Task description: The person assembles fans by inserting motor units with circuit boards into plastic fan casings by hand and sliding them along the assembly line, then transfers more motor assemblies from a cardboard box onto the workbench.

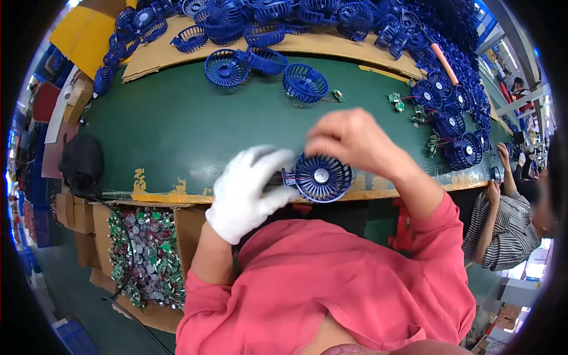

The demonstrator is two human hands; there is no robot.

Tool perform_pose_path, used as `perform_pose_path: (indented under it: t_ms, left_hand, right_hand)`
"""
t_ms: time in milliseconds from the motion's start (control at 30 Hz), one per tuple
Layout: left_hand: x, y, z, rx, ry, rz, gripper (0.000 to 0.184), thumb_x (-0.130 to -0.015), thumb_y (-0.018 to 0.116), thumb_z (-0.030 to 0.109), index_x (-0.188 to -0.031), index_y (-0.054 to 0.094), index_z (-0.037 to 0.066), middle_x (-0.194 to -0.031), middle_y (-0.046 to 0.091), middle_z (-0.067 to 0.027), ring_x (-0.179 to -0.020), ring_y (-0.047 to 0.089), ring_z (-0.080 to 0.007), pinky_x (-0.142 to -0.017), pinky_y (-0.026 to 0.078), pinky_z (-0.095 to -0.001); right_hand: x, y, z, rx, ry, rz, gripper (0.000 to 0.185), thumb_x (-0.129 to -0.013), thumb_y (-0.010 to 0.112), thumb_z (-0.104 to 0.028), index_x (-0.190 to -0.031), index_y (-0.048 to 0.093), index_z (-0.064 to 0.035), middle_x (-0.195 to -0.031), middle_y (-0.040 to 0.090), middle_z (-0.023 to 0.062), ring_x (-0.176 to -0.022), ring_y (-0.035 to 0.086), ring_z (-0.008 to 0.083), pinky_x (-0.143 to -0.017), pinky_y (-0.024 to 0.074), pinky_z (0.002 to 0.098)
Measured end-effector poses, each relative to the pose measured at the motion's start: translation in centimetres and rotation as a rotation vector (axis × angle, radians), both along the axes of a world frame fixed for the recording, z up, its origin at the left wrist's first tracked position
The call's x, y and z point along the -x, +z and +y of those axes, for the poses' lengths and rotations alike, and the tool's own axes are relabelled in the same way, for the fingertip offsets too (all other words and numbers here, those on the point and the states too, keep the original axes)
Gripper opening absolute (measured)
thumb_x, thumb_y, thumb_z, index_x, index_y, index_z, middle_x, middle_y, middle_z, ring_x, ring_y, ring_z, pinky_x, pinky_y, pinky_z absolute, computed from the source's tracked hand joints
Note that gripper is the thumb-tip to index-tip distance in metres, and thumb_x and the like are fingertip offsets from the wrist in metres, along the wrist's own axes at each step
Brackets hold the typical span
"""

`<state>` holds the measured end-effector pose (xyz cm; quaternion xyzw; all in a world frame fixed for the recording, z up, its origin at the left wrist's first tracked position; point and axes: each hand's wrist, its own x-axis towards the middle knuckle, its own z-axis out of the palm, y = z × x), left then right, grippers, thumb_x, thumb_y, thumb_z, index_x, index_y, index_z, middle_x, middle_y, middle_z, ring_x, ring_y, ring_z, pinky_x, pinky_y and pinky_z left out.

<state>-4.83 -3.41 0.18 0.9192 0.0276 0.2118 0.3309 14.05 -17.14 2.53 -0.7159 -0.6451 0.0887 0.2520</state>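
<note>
A round blue fan housing (322,176) with a silver hub and thin red wires lies at the near edge of the green table. My left hand (248,192), in a white glove, curls around the bracket on the housing's left side, fingers above and thumb below. My right hand (346,139) is bare and slightly blurred, just above the housing's upper rim. Its fingers are bent together; anything between them is hidden. Farther back on the table sits another blue fan housing (305,83) with a small green circuit board (338,95) beside it.
Blue fan housings pile up on cardboard (171,50) at the back. Several wired fans (464,151) lie at the right. A black object (81,165) with a cable stands left. A box of motors and circuit boards (148,254) is below. A person in stripes (503,231) sits right.
</note>
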Motion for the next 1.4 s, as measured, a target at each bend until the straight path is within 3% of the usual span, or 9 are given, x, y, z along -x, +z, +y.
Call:
perform_pose_path:
  t_ms: [167,300,367,600,700,800,933,1167,1400]
  left_hand:
    - [-1.1,0.7,1.2,0.257,0.1,-0.022,0.038,-0.069,0.072,0.015,-0.104,0.065,0.003,-0.098,0.062,-0.0124,-0.083,0.06,-0.0211,-0.076,0.05,-0.0318]
    - [-2.3,0.7,2.4,0.263,0.143,0.044,0.036,-0.073,0.071,0.019,-0.104,0.065,0.003,-0.094,0.063,-0.011,-0.082,0.061,-0.0215,-0.076,0.05,-0.0313]
    - [-3.5,0.2,3.1,0.187,0.155,0.082,0.033,-0.074,0.071,0.019,-0.103,0.065,0.004,-0.09,0.062,-0.011,-0.08,0.061,-0.0216,-0.074,0.049,-0.031]
    - [-11.1,-2.2,5.6,-0.094,0.104,0.217,0.039,-0.08,0.064,0.035,-0.109,0.062,0.009,-0.095,0.06,-0.0127,-0.09,0.058,-0.0308,-0.079,0.046,-0.0382]
    - [-13.3,-2.6,5.4,-0.224,0.104,0.279,0.043,-0.078,0.066,0.038,-0.113,0.06,0.014,-0.101,0.057,-0.0128,-0.097,0.057,-0.031,-0.082,0.046,-0.0397]
    - [-14.7,-2.9,5.1,-0.303,0.061,0.46,0.036,-0.076,0.068,0.04,-0.104,0.063,0.018,-0.109,0.056,-0.0122,-0.1,0.058,-0.0314,-0.086,0.047,-0.0407]
    - [-14.8,-3.9,5.3,-0.292,0.078,0.433,0.034,-0.076,0.067,0.038,-0.102,0.063,0.016,-0.103,0.059,-0.012,-0.097,0.059,-0.0307,-0.084,0.047,-0.041]
    - [-10.6,-1.0,6.1,0.435,0.042,-0.205,0.032,-0.087,0.064,0.017,-0.112,0.055,0.0,-0.098,0.065,-0.01,-0.079,0.062,-0.0152,-0.072,0.049,-0.0267]
    - [-5.2,3.3,3.8,1.21,0.082,-0.708,0.037,-0.097,0.049,0.018,-0.129,0.042,0.001,-0.102,0.059,-0.0103,-0.083,0.058,-0.0183,-0.079,0.047,-0.0331]
  right_hand:
    - [-2.3,-2.9,4.6,-0.093,-0.415,-0.27,0.022,-0.083,0.065,-0.028,-0.089,0.069,-0.0071,-0.073,0.066,0.0125,-0.068,0.065,0.0299,-0.063,0.0507,0.0389]
    - [-4.9,-5.5,4.4,-0.049,-0.377,-0.262,0.024,-0.085,0.063,-0.03,-0.09,0.069,-0.0073,-0.072,0.066,0.0138,-0.064,0.065,0.0285,-0.061,0.0501,0.0391]
    - [-5.2,-4.5,2.5,0.022,-0.533,-0.045,0.024,-0.085,0.062,-0.032,-0.092,0.07,-0.011,-0.077,0.068,0.0122,-0.073,0.066,0.03,-0.064,0.0511,0.0408]
    - [-5.5,-2.4,-7.6,-0.271,-0.547,0.642,0.02,-0.092,0.057,-0.021,-0.091,0.065,-0.0027,-0.066,0.059,0.0017,-0.055,0.053,0.0062,-0.053,0.0431,0.0212]
    - [-5.2,-3.6,-11.6,-0.281,-0.535,0.705,0.02,-0.089,0.06,-0.02,-0.087,0.065,-0.0007,-0.071,0.06,0.0055,-0.061,0.056,0.0104,-0.056,0.0442,0.0248]
    - [-3.7,-4.1,-13.4,0.037,-0.575,0.013,0.018,-0.082,0.066,-0.015,-0.083,0.065,0.0026,-0.074,0.059,0.0123,-0.068,0.057,0.0233,-0.061,0.0442,0.0329]
    - [-2.9,-4.7,-13.5,0.0,-0.735,0.157,0.017,-0.08,0.066,-0.015,-0.085,0.065,0.0013,-0.079,0.06,0.0157,-0.071,0.059,0.032,-0.065,0.0454,0.0379]
    - [-4.0,-4.2,-11.9,-0.206,-0.66,0.288,0.011,-0.083,0.058,-0.002,-0.09,0.066,0.0001,-0.077,0.055,0.0046,-0.066,0.051,0.0115,-0.058,0.0397,0.0246]
    - [1.8,0.4,-6.5,-0.272,-0.317,0.19,0.01,-0.08,0.061,-0.001,-0.088,0.066,-0.0019,-0.078,0.053,0.0065,-0.067,0.053,0.0166,-0.058,0.0416,0.0283]
